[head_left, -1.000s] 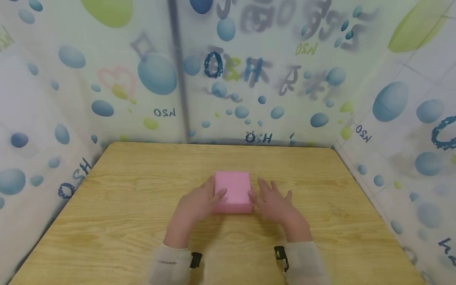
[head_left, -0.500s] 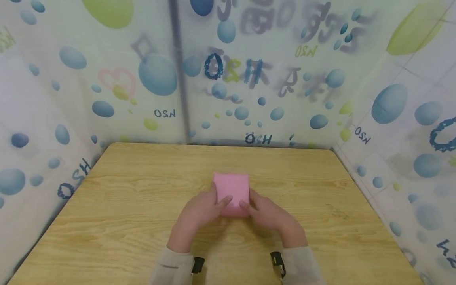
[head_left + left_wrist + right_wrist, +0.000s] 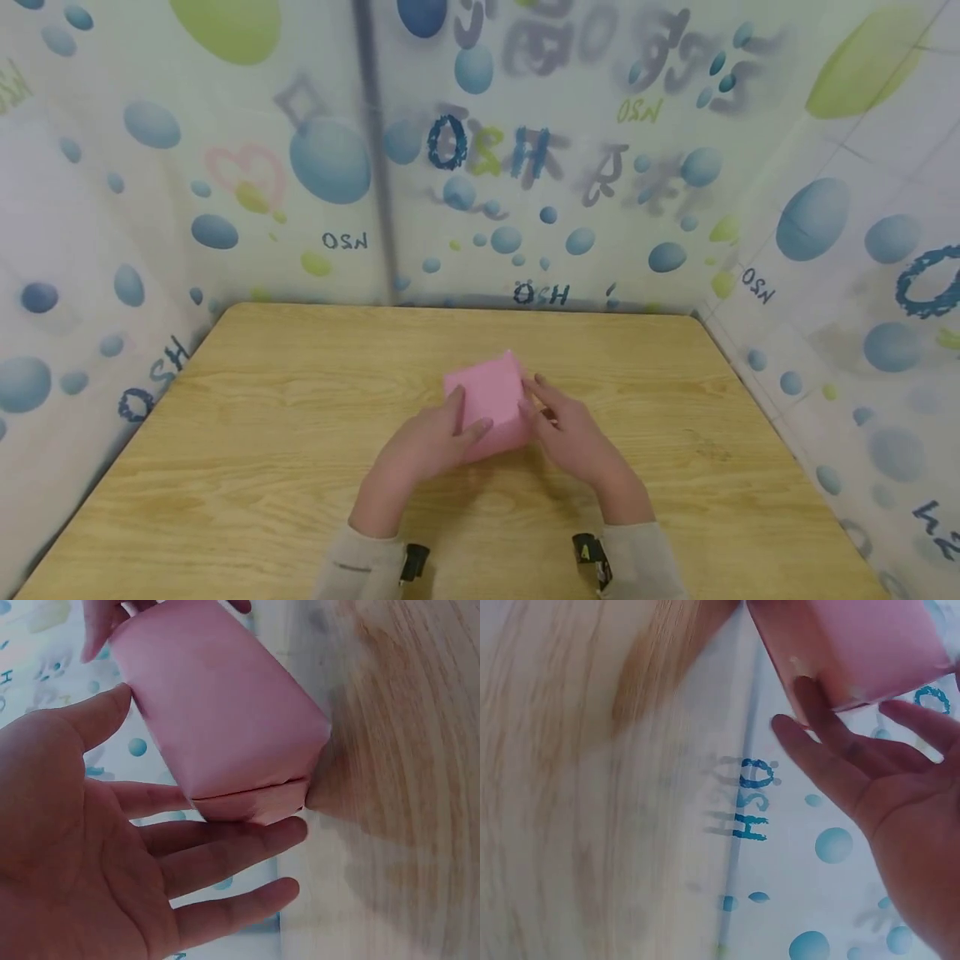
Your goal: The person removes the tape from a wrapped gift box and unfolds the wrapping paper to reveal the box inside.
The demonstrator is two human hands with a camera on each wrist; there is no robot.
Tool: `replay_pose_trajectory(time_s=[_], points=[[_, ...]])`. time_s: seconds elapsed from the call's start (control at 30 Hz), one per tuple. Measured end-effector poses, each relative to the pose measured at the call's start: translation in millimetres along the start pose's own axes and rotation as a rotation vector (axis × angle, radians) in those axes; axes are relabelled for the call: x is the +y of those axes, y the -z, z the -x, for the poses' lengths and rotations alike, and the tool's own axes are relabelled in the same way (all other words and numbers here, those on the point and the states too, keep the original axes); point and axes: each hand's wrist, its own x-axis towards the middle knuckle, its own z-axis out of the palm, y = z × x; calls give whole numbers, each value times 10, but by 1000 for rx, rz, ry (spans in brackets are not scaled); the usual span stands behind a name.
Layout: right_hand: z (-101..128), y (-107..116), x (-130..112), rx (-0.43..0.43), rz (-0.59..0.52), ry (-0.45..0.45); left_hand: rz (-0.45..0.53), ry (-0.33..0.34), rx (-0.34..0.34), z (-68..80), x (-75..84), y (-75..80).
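Observation:
A pink box [image 3: 491,404], apparently wrapped in paper, is held tilted and turned over the middle of the table. On its left side my left hand [image 3: 423,442] holds it, thumb along the near edge. The left wrist view shows a folded seam at the end of the box [image 3: 225,697], with the left fingers [image 3: 232,859] spread at and under that end. My right hand [image 3: 573,433] holds the opposite side, its thumb at the box's right edge. In the right wrist view, two right fingertips [image 3: 808,686] lie at the box's lower corner.
The wooden table [image 3: 262,400] spreads out around the hands. Its back edge meets a white wall covering [image 3: 337,267] printed with bubbles and letters, which also encloses the left and right sides. A dark clip [image 3: 591,550] hangs by the right cuff.
My right hand has closed in from beside the box to hold it. The box, at first square to me, has been tilted and turned, its right far corner rising.

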Motion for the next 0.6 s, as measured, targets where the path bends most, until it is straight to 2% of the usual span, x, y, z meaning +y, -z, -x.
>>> replay_pose_trajectory(time_s=[0.17, 0.23, 0.3, 0.47, 0.6], points=[[3, 47, -46, 58, -79, -26, 31, -50, 52, 7, 48, 24], [1, 69, -71, 55, -123, -37, 61, -64, 51, 6, 75, 50], [1, 92, -95, 51, -172, -28, 112, -50, 37, 3, 103, 80], [22, 135, -152, 45, -230, 95, 266, -18, 27, -4, 166, 129], [38, 123, -165, -32, -194, 192, 384, -46, 19, -3, 181, 95]])
